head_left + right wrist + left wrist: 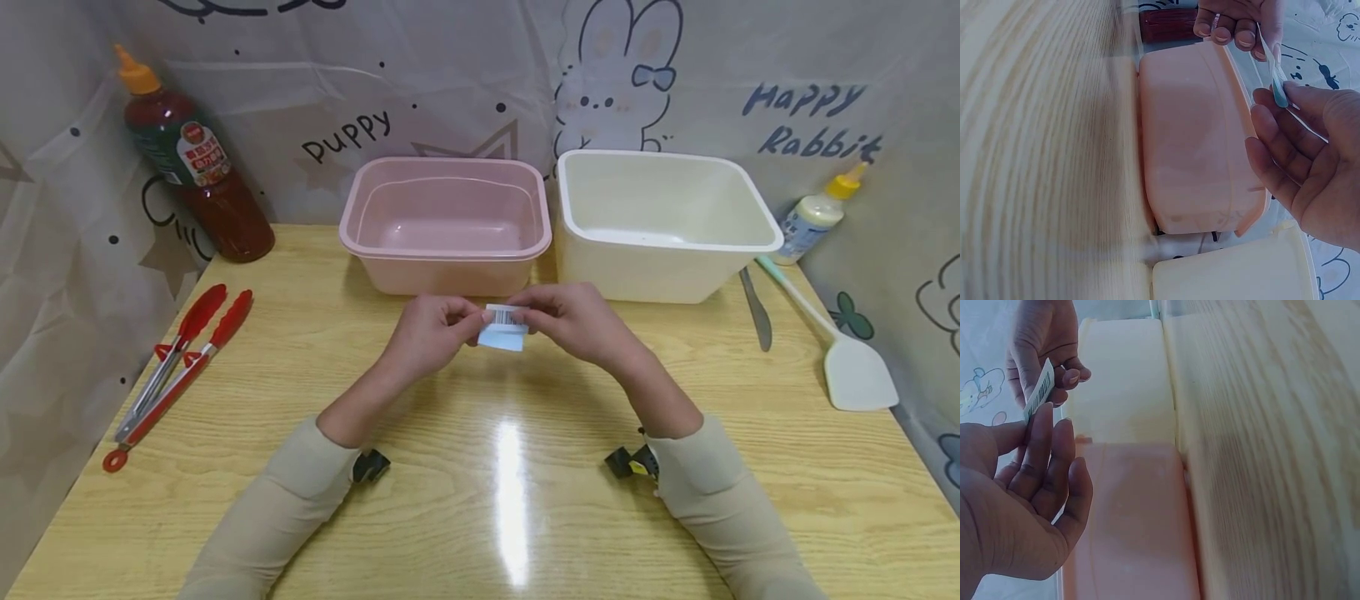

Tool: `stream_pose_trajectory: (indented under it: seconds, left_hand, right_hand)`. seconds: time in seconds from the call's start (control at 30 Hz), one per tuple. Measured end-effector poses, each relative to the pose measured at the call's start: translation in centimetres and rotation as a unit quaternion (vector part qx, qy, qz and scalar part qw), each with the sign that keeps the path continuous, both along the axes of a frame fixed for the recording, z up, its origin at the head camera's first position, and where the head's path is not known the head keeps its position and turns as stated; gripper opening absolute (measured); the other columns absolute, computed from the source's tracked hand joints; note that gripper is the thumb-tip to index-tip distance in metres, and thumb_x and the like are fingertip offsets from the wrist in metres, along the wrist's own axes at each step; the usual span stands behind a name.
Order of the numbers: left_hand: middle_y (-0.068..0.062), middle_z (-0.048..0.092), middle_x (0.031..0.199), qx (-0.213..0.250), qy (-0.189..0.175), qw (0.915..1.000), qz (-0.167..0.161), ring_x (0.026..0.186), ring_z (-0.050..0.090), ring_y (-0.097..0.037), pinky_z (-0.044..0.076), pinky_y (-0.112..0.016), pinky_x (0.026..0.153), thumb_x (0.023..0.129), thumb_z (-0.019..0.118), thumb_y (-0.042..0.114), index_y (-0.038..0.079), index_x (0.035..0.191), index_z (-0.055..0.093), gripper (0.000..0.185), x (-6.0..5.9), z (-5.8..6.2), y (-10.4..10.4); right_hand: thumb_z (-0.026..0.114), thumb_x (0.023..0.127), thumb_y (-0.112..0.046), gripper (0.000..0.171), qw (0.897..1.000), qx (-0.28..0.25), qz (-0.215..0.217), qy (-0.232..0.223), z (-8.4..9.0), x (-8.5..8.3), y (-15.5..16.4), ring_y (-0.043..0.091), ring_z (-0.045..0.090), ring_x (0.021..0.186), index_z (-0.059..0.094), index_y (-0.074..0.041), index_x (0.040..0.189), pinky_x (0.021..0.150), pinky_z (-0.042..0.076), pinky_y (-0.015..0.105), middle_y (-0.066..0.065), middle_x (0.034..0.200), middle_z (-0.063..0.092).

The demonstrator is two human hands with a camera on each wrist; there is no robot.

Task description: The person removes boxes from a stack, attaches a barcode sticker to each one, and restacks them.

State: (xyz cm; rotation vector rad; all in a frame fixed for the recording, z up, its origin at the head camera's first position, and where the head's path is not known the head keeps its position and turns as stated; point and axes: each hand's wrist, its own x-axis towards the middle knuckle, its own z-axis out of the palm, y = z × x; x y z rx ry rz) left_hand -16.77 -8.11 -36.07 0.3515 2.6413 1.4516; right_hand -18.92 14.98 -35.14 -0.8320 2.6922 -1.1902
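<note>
A small barcode label (pixel 507 317) with a pale blue lower part is held up between both hands, in front of the pink bin (pixel 450 271). My left hand (pixel 427 333) pinches its left side between thumb and fingers. On the opposite side, my right hand (pixel 581 321) pinches it the same way. In the left wrist view the label (pixel 1040 394) appears nearly edge-on, its barcode facing that camera. From the right wrist, the strip (pixel 1279 90) looks thin and slightly bent, with a bluish end at the right fingertips.
Beside the pink bin stands a taller cream bin (pixel 637 271). Red-handled tongs (pixel 176 375) and a red sauce bottle (pixel 202 183) are at left. A butter knife (pixel 756 310), a spatula (pixel 858 371) and a small yellow-capped bottle (pixel 813 218) are at right. Printed cloth (pixel 465 83) backs the table.
</note>
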Motion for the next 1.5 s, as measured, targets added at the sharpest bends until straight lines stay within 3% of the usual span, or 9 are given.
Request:
stream_pose_trajectory:
  seconds: [0.27,0.5,0.83,1.17,1.5]
  left_hand:
    - [-0.002,0.075,0.082,0.018,-0.027,0.9995,-0.004,0.08,0.07,-0.022,0.044,-0.025,0.054,0.097,0.07,0.033,0.013,0.099,0.08,0.022,-0.2,-0.3,0.0]
    - [-0.003,0.077,0.087,0.018,-0.018,0.9996,-0.015,0.08,0.071,-0.02,0.052,-0.026,0.062,0.093,0.075,0.025,0.012,0.097,0.079,0.015,-0.4,-0.5,0.2]
    - [-0.001,0.078,0.092,0.001,-0.019,0.9996,-0.021,0.084,0.072,-0.015,0.056,-0.028,0.07,0.09,0.077,0.023,0.012,0.096,0.079,0.012,-0.6,-0.9,0.3]
    - [0.004,0.078,0.093,-0.062,0.007,0.9978,-0.021,0.087,0.07,-0.013,0.052,-0.031,0.074,0.092,0.075,0.026,0.019,0.1,0.08,0.011,-0.6,-1.0,-0.1]
    - [0.009,0.078,0.096,-0.11,0.014,0.9917,-0.064,0.089,0.069,-0.01,0.052,-0.03,0.075,0.092,0.075,0.027,0.025,0.101,0.08,0.011,-0.7,-1.5,-0.1]
  right_hand:
    - [0.065,0.1,-0.016,0.018,1.0,0.0,-0.006,0.003,0.1,0.1,0.0,0.016,0.067,0.077,0.077,-0.01,0.111,0.068,0.056,0.029,0.005,0.097,0.078]
    - [0.065,0.1,-0.018,0.016,1.0,-0.002,-0.012,0.015,0.2,0.0,0.2,0.017,0.068,0.073,0.078,-0.012,0.108,0.061,0.052,0.027,0.004,0.089,0.077]
    - [0.066,0.1,-0.019,0.017,0.999,-0.012,-0.035,0.03,0.5,0.0,0.5,0.019,0.068,0.077,0.078,-0.01,0.108,0.066,0.054,0.029,0.005,0.094,0.078]
    - [0.065,0.1,-0.017,0.018,0.998,-0.029,-0.039,0.038,0.9,0.2,0.8,0.017,0.071,0.08,0.077,-0.009,0.111,0.066,0.054,0.027,0.008,0.096,0.077]
    - [0.062,0.101,-0.013,0.019,0.999,-0.036,-0.035,0.02,0.8,0.2,0.7,0.021,0.072,0.081,0.075,-0.008,0.115,0.067,0.055,0.026,0.009,0.102,0.077]
